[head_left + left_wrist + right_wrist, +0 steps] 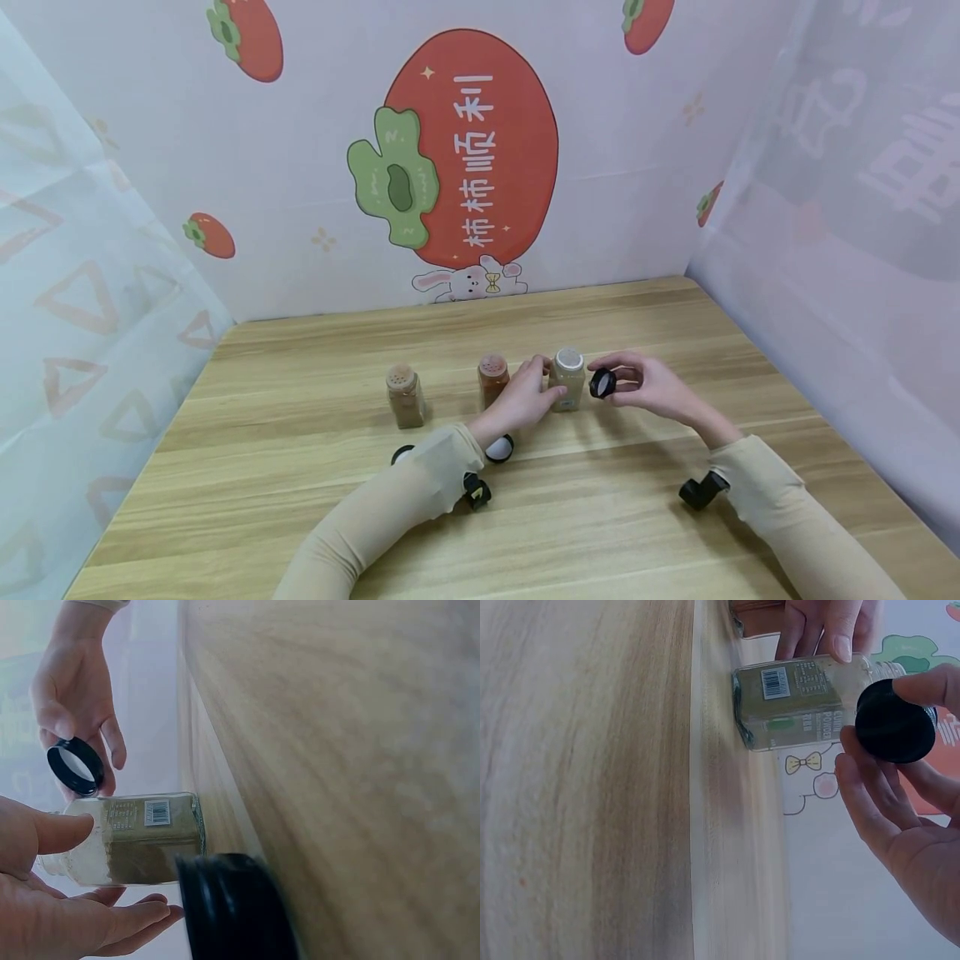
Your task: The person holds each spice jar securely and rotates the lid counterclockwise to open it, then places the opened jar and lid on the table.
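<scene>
A square glass spice jar of tan powder (568,390) stands upright with its perforated shaker top uncovered. My left hand (522,396) holds it from the left, with the thumb (64,831) on its near side and fingers on the far side. Just right of the jar, my right hand (651,387) pinches a round black cap (602,383) between thumb and fingers. The cap's pale inside faces left in the left wrist view, and its black top (894,724) shows in the right wrist view, overlapping the jar's neck.
A jar of reddish powder (492,372) stands beside the left hand, partly covered by it. Farther left is a jar of brownish powder (407,402). Two black caps lie nearer on the wood table, one (499,449) beside the left forearm, another (402,454) partly behind the sleeve.
</scene>
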The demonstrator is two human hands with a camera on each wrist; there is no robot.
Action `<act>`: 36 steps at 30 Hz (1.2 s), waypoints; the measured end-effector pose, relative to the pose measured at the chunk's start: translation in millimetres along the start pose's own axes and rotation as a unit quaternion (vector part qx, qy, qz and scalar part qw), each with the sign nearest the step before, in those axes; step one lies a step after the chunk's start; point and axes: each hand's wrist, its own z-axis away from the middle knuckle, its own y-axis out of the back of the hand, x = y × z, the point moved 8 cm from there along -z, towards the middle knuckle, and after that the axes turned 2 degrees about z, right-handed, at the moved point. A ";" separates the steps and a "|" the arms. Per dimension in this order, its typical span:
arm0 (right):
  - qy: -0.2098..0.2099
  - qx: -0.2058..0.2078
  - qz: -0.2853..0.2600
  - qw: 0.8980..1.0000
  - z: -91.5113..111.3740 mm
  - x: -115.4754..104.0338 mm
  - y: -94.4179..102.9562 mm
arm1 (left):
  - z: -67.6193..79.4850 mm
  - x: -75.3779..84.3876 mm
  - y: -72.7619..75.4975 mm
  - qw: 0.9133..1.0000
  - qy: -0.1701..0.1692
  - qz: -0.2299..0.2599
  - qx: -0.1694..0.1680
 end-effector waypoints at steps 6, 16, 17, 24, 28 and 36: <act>0.029 -0.026 0.003 0.999 1.9 -2.4 -3.5 | 0.3 0.1 -0.3 1.000 0.000 0.004 0.000; 0.034 -0.045 0.036 0.998 4.5 -0.5 -7.7 | 0.5 0.3 -0.4 1.000 -0.001 0.002 0.002; 0.032 -0.047 0.041 0.998 4.7 0.3 -7.9 | 0.7 0.4 -0.3 1.000 -0.001 0.002 0.002; 0.023 -0.065 0.060 0.996 5.1 5.7 -9.2 | 1.4 1.5 0.9 1.000 -0.004 0.004 0.002; 0.018 -0.082 0.058 0.995 5.5 6.8 -11.6 | 0.6 0.6 0.5 1.000 -0.005 0.000 0.003; 0.015 -0.127 0.069 0.989 7.0 9.3 -20.9 | -0.6 -0.1 0.2 1.000 -0.005 -0.003 0.003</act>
